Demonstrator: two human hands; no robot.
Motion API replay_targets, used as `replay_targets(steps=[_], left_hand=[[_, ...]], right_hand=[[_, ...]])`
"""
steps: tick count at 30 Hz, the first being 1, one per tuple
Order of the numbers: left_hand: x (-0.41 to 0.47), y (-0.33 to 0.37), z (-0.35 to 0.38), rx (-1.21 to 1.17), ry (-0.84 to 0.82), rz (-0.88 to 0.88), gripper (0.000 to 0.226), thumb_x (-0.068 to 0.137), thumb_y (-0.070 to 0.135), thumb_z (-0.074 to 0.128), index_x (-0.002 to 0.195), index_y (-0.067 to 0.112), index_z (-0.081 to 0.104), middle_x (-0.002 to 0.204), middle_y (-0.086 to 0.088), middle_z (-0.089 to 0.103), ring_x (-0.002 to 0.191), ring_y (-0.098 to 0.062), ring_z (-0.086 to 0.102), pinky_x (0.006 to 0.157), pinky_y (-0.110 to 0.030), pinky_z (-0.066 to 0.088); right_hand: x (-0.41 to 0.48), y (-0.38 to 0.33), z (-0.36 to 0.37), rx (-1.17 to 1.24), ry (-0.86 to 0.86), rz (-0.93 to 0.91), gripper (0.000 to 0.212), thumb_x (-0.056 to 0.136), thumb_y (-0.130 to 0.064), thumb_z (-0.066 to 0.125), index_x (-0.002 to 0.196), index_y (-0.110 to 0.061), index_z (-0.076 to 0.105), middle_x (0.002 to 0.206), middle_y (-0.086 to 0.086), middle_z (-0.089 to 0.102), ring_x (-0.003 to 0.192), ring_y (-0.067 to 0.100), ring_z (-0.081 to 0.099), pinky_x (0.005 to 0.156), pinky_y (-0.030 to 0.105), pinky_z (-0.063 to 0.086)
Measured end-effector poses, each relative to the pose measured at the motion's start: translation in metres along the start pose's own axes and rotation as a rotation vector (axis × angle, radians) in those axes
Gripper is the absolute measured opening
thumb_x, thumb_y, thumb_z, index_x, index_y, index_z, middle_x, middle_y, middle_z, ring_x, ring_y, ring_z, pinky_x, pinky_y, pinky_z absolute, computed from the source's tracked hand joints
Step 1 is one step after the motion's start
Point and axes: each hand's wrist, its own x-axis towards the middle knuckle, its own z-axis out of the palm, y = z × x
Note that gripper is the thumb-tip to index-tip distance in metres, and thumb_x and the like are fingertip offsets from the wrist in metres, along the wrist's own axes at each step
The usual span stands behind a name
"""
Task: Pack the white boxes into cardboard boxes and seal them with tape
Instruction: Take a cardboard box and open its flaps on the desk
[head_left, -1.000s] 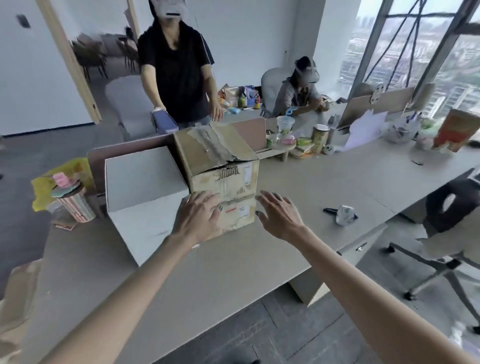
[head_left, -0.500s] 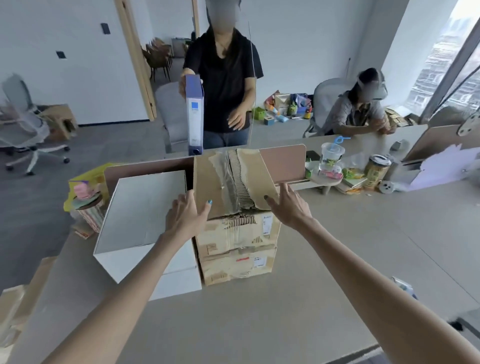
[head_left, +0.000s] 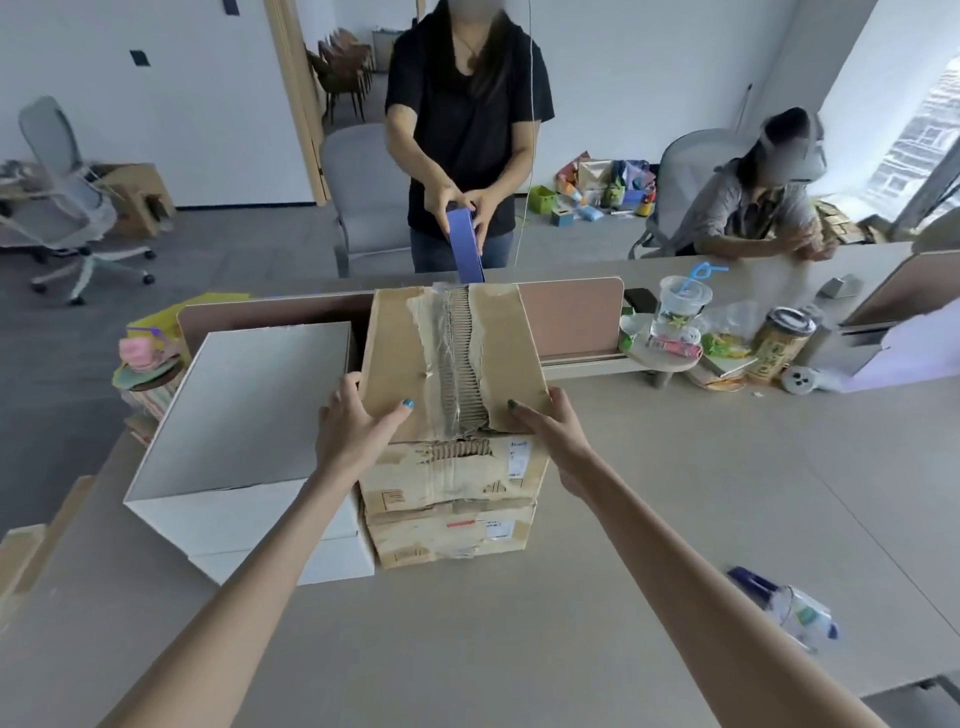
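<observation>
Now left grip (head_left: 358, 426) and right grip (head_left: 551, 432) clamp the cardboard box (head_left: 452, 358) (thumbs atop, fingers seemingly curled).

Two hands, left hand (head_left: 353, 431) and right hand (head_left: 556, 431), both gripping. Cardboard boxes, two: the upper cardboard box (head_left: 452, 364) in the grip, the lower cardboard box (head_left: 452, 538) right beneath. White boxes, two again (stacked, just left of the grip): upper white box (head_left: 244, 410), lower white box (head_left: 311, 564). Beyond the grip, two people, standing person (head_left: 467, 119) and seated person (head_left: 748, 208), one blue binder (head_left: 465, 244), three chairs: left office chair (head_left: 67, 192), middle office chair (head_left: 363, 192), right office chair (head_left: 691, 161).
</observation>
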Motion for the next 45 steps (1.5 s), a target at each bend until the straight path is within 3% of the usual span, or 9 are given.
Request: replay_targets(steps=[4, 10, 14, 18, 25, 29, 32, 36, 45], left_hand=[[-0.014, 0.013, 0.007, -0.115, 0.046, 0.05, 0.066, 0.08, 0.046, 0.075, 0.133, 0.025, 0.041, 0.134, -0.002, 0.048, 0.119, -0.027, 0.042, 0.092, -0.039, 0.04], [-0.044, 0.054, 0.037, -0.235, 0.043, 0.106, 0.073, 0.064, 0.058, 0.073, 0.126, 0.035, 0.042, 0.126, 0.006, 0.054, 0.113, -0.018, 0.052, 0.096, -0.044, 0.048], [-0.07, 0.099, 0.074, -0.252, 0.075, 0.162, 0.07, 0.074, 0.042, 0.081, 0.133, 0.027, 0.045, 0.127, 0.008, 0.049, 0.107, -0.007, 0.045, 0.087, -0.01, 0.039], [-0.102, 0.138, 0.125, -0.414, -0.01, 0.166, 0.07, 0.071, 0.043, 0.081, 0.129, 0.034, 0.043, 0.132, 0.005, 0.049, 0.113, -0.016, 0.058, 0.095, -0.038, 0.052], [-0.143, 0.17, 0.2, -0.383, -0.049, 0.097, 0.071, 0.063, 0.064, 0.079, 0.12, 0.055, 0.038, 0.136, 0.009, 0.048, 0.12, -0.018, 0.054, 0.099, -0.045, 0.048], [-0.155, 0.168, 0.234, -0.352, -0.129, 0.032, 0.078, 0.076, 0.046, 0.079, 0.139, 0.043, 0.033, 0.14, 0.017, 0.034, 0.121, -0.004, 0.045, 0.104, -0.036, 0.041], [-0.155, 0.154, 0.253, -0.303, -0.222, -0.073, 0.086, 0.072, 0.051, 0.077, 0.142, 0.046, 0.028, 0.147, 0.011, 0.036, 0.129, -0.016, 0.044, 0.104, -0.04, 0.041], [-0.16, 0.133, 0.276, -0.315, -0.292, -0.13, 0.079, 0.088, 0.024, 0.074, 0.15, 0.033, 0.025, 0.143, 0.011, 0.037, 0.121, -0.005, 0.04, 0.084, -0.014, 0.035], [-0.175, 0.106, 0.303, -0.31, -0.298, -0.188, 0.082, 0.088, 0.018, 0.073, 0.152, 0.028, 0.022, 0.144, 0.017, 0.029, 0.129, -0.002, 0.031, 0.1, -0.02, 0.028]], right_hand=[[-0.005, 0.002, -0.021, 0.054, 0.016, -0.023, 0.044, 0.09, -0.016, 0.069, 0.127, -0.01, 0.047, 0.122, 0.016, 0.061, 0.109, 0.029, 0.061, 0.099, 0.045, 0.05], [-0.015, -0.005, -0.083, 0.126, 0.017, -0.101, 0.043, 0.09, -0.01, 0.067, 0.129, -0.01, 0.047, 0.118, 0.013, 0.061, 0.102, 0.021, 0.061, 0.094, 0.039, 0.052], [-0.019, -0.008, -0.145, 0.157, -0.001, -0.136, 0.044, 0.091, -0.01, 0.067, 0.13, -0.012, 0.046, 0.121, 0.013, 0.06, 0.111, 0.027, 0.061, 0.098, 0.043, 0.052], [-0.021, -0.008, -0.221, 0.145, -0.007, -0.164, 0.048, 0.09, -0.011, 0.068, 0.133, -0.015, 0.046, 0.126, 0.013, 0.06, 0.118, 0.031, 0.058, 0.101, 0.047, 0.049], [-0.024, 0.011, -0.316, 0.112, -0.036, -0.13, 0.047, 0.091, -0.01, 0.066, 0.133, -0.017, 0.045, 0.122, 0.011, 0.057, 0.115, 0.029, 0.058, 0.098, 0.046, 0.051], [-0.019, 0.039, -0.34, 0.095, -0.034, -0.056, 0.042, 0.091, -0.012, 0.065, 0.127, -0.02, 0.044, 0.114, 0.004, 0.056, 0.108, 0.026, 0.059, 0.094, 0.044, 0.053], [-0.012, 0.062, -0.349, 0.067, -0.043, -0.004, 0.046, 0.091, -0.012, 0.066, 0.13, -0.018, 0.043, 0.115, 0.002, 0.056, 0.102, 0.018, 0.059, 0.085, 0.03, 0.056], [-0.003, 0.092, -0.351, 0.039, -0.063, 0.052, 0.047, 0.092, -0.011, 0.065, 0.131, -0.017, 0.041, 0.114, -0.001, 0.057, 0.096, 0.009, 0.06, 0.072, 0.015, 0.053], [0.007, 0.137, -0.351, -0.072, -0.118, 0.1, 0.047, 0.092, -0.005, 0.063, 0.131, -0.014, 0.037, 0.118, 0.0, 0.056, 0.095, 0.002, 0.06, 0.074, 0.015, 0.052]])
